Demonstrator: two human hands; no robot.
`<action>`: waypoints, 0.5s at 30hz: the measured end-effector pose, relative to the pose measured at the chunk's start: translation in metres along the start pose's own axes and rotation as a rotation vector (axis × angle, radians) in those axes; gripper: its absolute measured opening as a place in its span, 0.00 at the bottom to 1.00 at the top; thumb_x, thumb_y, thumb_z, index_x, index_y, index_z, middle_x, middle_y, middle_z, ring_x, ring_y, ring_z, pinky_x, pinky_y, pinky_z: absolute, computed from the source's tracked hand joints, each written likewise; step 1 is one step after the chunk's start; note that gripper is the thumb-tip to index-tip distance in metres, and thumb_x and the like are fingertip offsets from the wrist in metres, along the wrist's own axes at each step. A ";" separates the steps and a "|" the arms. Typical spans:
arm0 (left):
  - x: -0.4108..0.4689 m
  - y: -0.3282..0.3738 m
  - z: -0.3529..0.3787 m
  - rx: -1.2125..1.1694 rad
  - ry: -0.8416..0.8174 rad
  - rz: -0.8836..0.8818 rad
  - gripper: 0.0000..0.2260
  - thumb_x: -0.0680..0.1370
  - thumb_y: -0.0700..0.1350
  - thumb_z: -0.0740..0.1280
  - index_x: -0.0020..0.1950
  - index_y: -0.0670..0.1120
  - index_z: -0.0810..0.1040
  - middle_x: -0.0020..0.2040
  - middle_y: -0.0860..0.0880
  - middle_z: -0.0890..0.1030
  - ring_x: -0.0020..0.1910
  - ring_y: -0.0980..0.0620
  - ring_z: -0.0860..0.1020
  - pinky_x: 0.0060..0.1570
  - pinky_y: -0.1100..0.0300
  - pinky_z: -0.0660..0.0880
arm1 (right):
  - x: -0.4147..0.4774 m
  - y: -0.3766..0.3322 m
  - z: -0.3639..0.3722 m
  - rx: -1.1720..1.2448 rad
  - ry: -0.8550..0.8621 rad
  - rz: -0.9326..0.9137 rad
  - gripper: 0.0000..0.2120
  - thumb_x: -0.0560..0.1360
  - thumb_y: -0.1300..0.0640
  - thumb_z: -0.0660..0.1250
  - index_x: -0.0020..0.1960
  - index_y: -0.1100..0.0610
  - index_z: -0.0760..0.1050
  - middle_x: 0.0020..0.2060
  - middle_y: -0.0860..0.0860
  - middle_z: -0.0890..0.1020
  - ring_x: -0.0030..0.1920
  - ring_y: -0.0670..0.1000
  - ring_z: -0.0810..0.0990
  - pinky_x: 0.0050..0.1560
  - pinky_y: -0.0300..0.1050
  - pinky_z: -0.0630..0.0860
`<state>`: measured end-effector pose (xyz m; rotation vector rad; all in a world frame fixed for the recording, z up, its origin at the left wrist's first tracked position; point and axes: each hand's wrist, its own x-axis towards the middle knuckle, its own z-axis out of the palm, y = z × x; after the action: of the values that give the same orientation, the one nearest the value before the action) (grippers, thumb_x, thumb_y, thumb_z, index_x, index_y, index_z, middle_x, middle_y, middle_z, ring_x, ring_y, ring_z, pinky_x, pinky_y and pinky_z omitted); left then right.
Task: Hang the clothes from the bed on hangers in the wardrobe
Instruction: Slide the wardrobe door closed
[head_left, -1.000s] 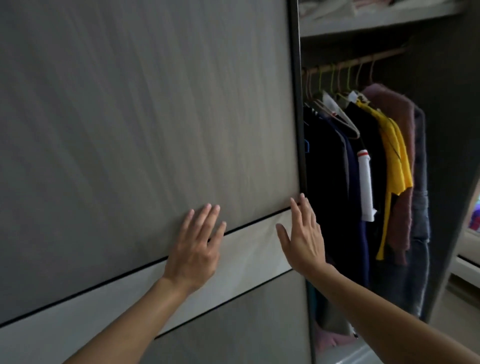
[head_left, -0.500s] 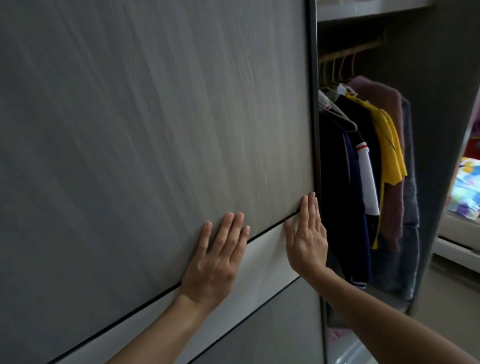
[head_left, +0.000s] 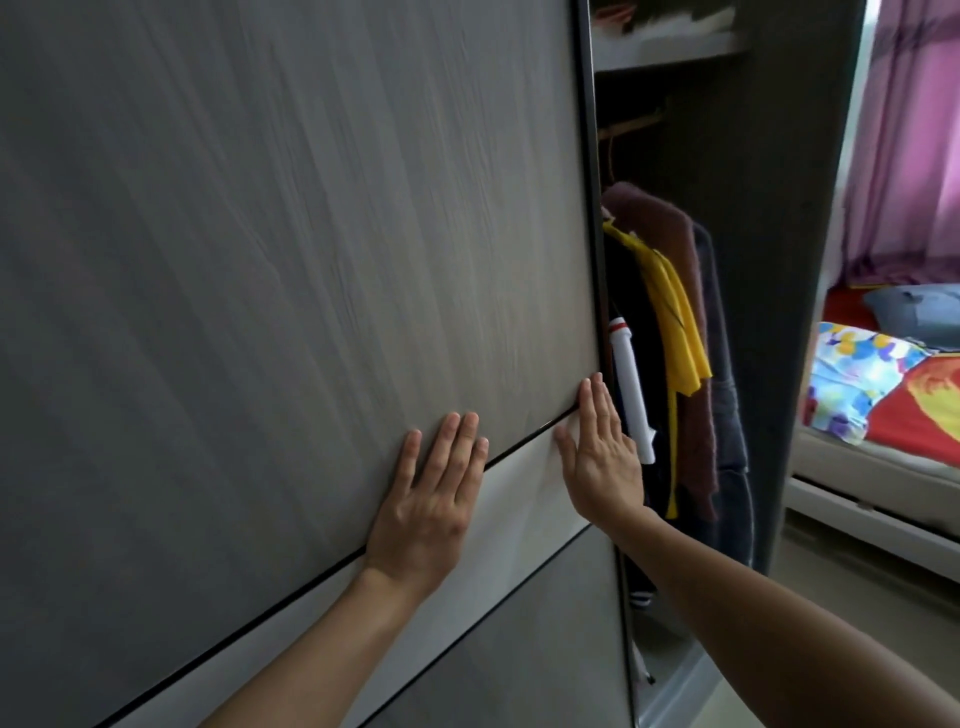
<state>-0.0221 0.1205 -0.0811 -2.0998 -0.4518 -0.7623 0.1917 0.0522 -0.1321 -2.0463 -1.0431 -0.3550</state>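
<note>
Wardrobe door (head_left: 311, 260): stiff, slick, probably heavy (no handle seen), so flat palms near its edge suited. Left hand (head_left: 431, 499) and right hand (head_left: 602, 467) pressed it, fingers (head_left: 597, 405) straight. Hung clothes (head_left: 675, 322) just right of the fingers; bed (head_left: 857, 462) farther right.

A home bedroom: a wardrobe (head_left: 769, 260) of hung clothes (head_left: 675, 322) beside a bed (head_left: 883, 415).

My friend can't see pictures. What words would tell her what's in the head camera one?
A left hand and a right hand lie flat and open on a big grey wardrobe door, near its right edge. In the narrow gap beside it hang a yellow top and a dark red fuzzy jumper. Further right are a bed with colourful bedding and a pink curtain.
</note>
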 end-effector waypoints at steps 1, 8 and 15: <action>0.011 0.009 0.004 0.002 0.000 0.002 0.23 0.81 0.39 0.44 0.73 0.40 0.66 0.76 0.40 0.61 0.75 0.41 0.59 0.73 0.40 0.53 | 0.008 0.011 -0.005 -0.001 -0.014 -0.002 0.29 0.82 0.41 0.44 0.78 0.49 0.36 0.77 0.43 0.37 0.76 0.41 0.37 0.72 0.41 0.52; 0.097 0.070 0.029 -0.045 -0.039 0.029 0.23 0.77 0.40 0.52 0.72 0.40 0.68 0.76 0.40 0.62 0.75 0.41 0.59 0.73 0.40 0.52 | 0.072 0.092 -0.032 0.024 -0.088 0.022 0.30 0.83 0.43 0.46 0.79 0.52 0.38 0.77 0.46 0.38 0.76 0.43 0.37 0.76 0.42 0.46; 0.150 0.097 0.024 -0.113 -0.147 0.043 0.23 0.72 0.40 0.57 0.66 0.40 0.75 0.73 0.37 0.66 0.74 0.40 0.63 0.73 0.39 0.52 | 0.133 0.162 -0.067 0.040 -0.219 0.189 0.30 0.82 0.45 0.50 0.79 0.53 0.45 0.79 0.48 0.45 0.78 0.51 0.51 0.71 0.52 0.62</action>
<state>0.1531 0.0901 -0.0510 -2.2736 -0.4509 -0.6235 0.4071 0.0189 -0.1009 -2.1610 -0.9658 -0.0123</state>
